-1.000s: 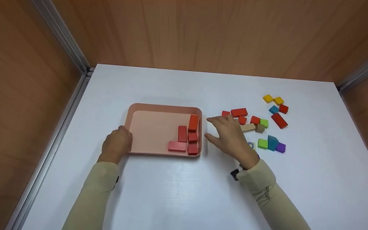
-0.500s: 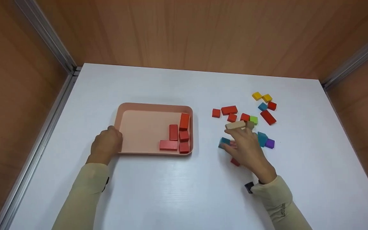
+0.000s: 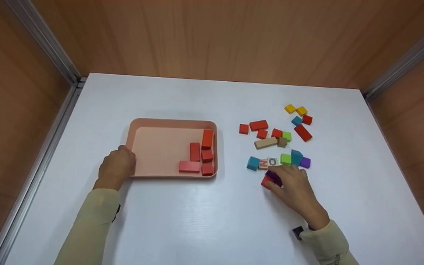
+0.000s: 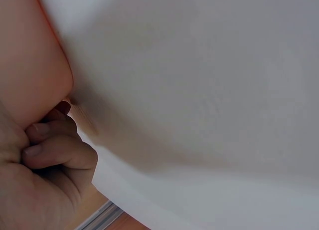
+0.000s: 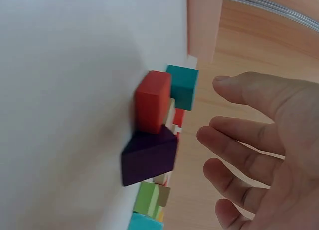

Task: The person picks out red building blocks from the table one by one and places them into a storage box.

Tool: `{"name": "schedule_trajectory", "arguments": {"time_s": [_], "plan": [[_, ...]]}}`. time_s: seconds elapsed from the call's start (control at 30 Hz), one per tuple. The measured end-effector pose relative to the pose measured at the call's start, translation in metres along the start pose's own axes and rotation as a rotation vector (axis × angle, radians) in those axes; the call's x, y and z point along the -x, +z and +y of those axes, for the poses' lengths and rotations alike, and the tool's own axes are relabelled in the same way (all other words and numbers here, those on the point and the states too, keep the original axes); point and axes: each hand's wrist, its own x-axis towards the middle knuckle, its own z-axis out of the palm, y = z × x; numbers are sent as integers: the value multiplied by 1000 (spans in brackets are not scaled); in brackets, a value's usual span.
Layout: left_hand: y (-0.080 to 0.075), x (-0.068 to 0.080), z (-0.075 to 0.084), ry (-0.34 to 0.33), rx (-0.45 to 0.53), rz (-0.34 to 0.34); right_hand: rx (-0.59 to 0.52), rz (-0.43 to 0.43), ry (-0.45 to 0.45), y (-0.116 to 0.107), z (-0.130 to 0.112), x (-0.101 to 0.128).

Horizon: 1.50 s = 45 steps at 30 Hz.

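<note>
My left hand grips the left side of the pink tray; in the left wrist view its fingers are curled at the tray's corner. Inside the tray, several red blocks stand along the right side, with a pinkish-red block at the front. My right hand hovers with fingers spread over a red block and a dark purple block, which lie against each other on the table. The right wrist view shows a gap between its fingertips and these blocks. In the head view the hand partly hides both.
Behind the right hand lie a blue block, two letter blocks, a green block and a purple block. Farther back are several red blocks, a plain wooden block and two yellow blocks. Wooden walls enclose the white table.
My right hand has moved from beside the tray rightward and toward me, to the red and purple blocks. My left hand keeps its hold on the tray. The head view has shifted slightly.
</note>
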Motion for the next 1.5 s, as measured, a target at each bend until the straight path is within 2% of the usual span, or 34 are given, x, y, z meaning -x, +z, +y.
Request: {"name": "schedule_trajectory", "arguments": {"time_s": [0.2, 0.37, 0.53, 0.9, 1.0, 1.2, 1.5], "plan": [[0, 0, -3, 35, -21, -18, 69, -6, -22, 12, 3, 1], [-1, 1, -2, 34, -12, -16, 102, -21, -29, 18, 3, 1], [-2, 3, -1, 44, -8, 16, 104, -35, -37, 21, 2, -1], [-2, 2, 0, 33, 2, 19, 94, -31, -80, 16, -5, -11], [-2, 2, -1, 29, 3, 16, 80, -22, -104, 12, -11, -19], [-2, 2, -4, 27, -22, 3, 72, -12, -140, 5, -34, -50], [0, 1, -1, 99, -164, 6, 29, -57, -179, 0, -74, -97]]}}
